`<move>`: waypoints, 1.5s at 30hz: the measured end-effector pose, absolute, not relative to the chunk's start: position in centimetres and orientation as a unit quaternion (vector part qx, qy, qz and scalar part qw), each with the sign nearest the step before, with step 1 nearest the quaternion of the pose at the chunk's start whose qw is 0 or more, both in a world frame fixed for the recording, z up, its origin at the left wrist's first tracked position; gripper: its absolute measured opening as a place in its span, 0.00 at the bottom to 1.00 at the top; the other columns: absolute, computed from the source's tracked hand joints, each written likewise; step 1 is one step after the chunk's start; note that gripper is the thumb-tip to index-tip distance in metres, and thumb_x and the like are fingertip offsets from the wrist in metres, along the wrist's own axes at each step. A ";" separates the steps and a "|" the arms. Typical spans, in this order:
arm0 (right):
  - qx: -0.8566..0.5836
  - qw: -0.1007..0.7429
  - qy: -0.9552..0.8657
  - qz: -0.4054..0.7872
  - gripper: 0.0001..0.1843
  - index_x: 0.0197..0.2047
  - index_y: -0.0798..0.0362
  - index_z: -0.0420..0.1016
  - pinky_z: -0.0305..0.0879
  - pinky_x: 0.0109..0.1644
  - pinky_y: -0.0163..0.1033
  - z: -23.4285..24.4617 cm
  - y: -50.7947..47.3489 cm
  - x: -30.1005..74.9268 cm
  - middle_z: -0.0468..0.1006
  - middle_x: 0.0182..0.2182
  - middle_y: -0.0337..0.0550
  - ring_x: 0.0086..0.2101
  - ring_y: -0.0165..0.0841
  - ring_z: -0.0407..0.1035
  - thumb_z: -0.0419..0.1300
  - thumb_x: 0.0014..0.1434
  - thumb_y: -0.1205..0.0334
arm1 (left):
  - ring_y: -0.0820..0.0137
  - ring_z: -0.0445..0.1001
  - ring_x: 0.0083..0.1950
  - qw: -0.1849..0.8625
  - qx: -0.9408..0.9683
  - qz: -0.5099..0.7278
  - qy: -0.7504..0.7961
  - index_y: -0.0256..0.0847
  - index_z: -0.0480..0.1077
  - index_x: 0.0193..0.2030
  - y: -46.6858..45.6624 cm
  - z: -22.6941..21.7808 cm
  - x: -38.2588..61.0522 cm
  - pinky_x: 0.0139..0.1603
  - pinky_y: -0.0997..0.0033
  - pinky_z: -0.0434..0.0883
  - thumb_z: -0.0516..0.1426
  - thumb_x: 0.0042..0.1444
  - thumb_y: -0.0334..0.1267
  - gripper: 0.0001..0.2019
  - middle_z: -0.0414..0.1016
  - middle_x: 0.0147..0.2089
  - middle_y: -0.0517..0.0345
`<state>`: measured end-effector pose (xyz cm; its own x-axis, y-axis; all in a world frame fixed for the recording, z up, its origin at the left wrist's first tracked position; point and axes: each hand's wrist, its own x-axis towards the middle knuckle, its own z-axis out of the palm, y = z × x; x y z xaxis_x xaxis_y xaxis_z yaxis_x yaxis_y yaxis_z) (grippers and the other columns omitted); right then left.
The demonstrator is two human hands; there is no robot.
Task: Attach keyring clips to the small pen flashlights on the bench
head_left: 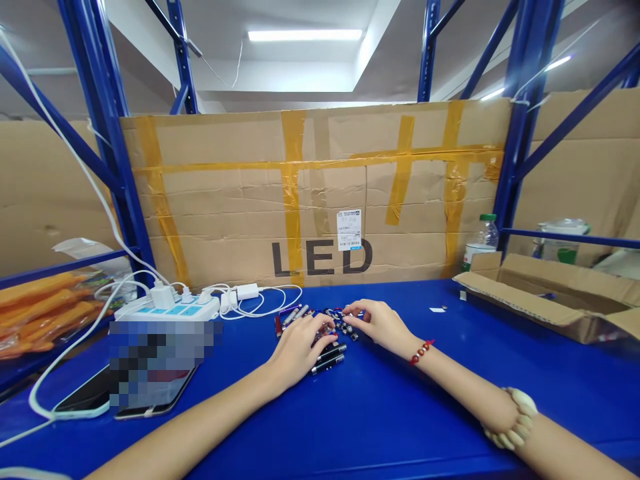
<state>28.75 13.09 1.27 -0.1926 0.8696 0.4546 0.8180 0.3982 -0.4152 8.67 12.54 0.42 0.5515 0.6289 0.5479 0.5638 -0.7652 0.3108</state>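
Note:
A pile of small slim tubes and little metal-ended parts lies on the blue shelf surface. My left hand [299,348] rests over the pile's left side, fingers curled with the thumb close to them; whatever is between them is hidden. Black tubes with silver bands [329,360] lie just below that hand, and silver-grey tubes [296,315] and a red one [279,326] show beyond it. On the right side of the pile, my right hand [383,325] is bent with thumb and forefinger nearly together, by small dark and silver pieces [354,333]. Anything in that pinch is too small to make out.
At left are a white power strip [175,308] with plugs and cables, and a phone [150,407]. An open cardboard box [530,303] and a green-capped bottle [483,240] stand at right. A taped cardboard sheet [225,220] closes the back between blue posts.

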 end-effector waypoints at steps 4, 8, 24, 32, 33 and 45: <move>-0.553 0.317 -0.769 0.049 0.11 0.39 0.46 0.75 0.60 0.29 0.33 1.3 13.1 28.8 0.77 0.33 0.36 0.28 0.29 0.69 0.59 0.53 0.53 | 0.69 0.70 0.37 0.045 0.877 0.326 0.350 0.42 0.66 0.41 12.5 0.4 8.7 0.41 0.67 0.66 0.51 0.58 0.41 0.08 0.72 0.35 0.59; -0.557 0.308 -0.770 0.051 0.10 0.40 0.45 0.75 0.62 0.31 0.34 1.3 13.2 29.0 0.77 0.36 0.34 0.30 0.30 0.69 0.59 0.53 0.57 | 0.68 0.70 0.39 0.046 0.876 0.321 0.356 0.43 0.65 0.41 12.6 0.4 8.7 0.42 0.67 0.66 0.51 0.58 0.41 0.07 0.72 0.36 0.59; -0.574 0.290 -0.765 0.035 0.14 0.40 0.46 0.75 0.61 0.28 0.34 0.9 13.6 29.3 0.78 0.33 0.38 0.28 0.32 0.70 0.55 0.55 0.50 | 0.69 0.70 0.40 0.025 0.888 0.311 0.339 0.42 0.64 0.42 12.6 0.3 8.6 0.42 0.69 0.66 0.51 0.58 0.41 0.08 0.73 0.38 0.59; -0.584 0.322 -0.745 0.022 0.16 0.39 0.48 0.75 0.61 0.28 0.35 -0.3 15.4 30.9 0.75 0.32 0.40 0.25 0.30 0.67 0.55 0.52 0.50 | 0.68 0.71 0.40 -0.002 0.890 0.303 0.341 0.41 0.64 0.41 12.8 0.3 8.6 0.43 0.69 0.65 0.51 0.58 0.41 0.08 0.74 0.37 0.59; -0.575 0.332 -0.748 0.016 0.16 0.40 0.48 0.75 0.62 0.28 0.35 -0.5 15.6 31.0 0.74 0.33 0.41 0.24 0.29 0.66 0.54 0.53 0.51 | 0.68 0.71 0.41 -0.004 0.890 0.303 0.342 0.41 0.64 0.41 12.8 0.3 8.6 0.44 0.68 0.65 0.51 0.59 0.41 0.08 0.74 0.38 0.59; -0.627 0.335 -0.702 -0.030 0.17 0.38 0.49 0.73 0.62 0.28 0.36 -0.7 16.2 32.6 0.77 0.30 0.38 0.26 0.33 0.69 0.58 0.48 0.49 | 0.67 0.71 0.42 -0.017 0.889 0.284 0.359 0.40 0.64 0.44 12.8 -0.1 8.5 0.47 0.67 0.66 0.51 0.58 0.41 0.10 0.74 0.38 0.57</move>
<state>32.65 16.23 -0.65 0.0120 0.8611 0.5083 0.9009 0.2112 -0.3791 8.48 12.77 -0.08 0.5810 0.6288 0.5167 0.6477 -0.7417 0.1743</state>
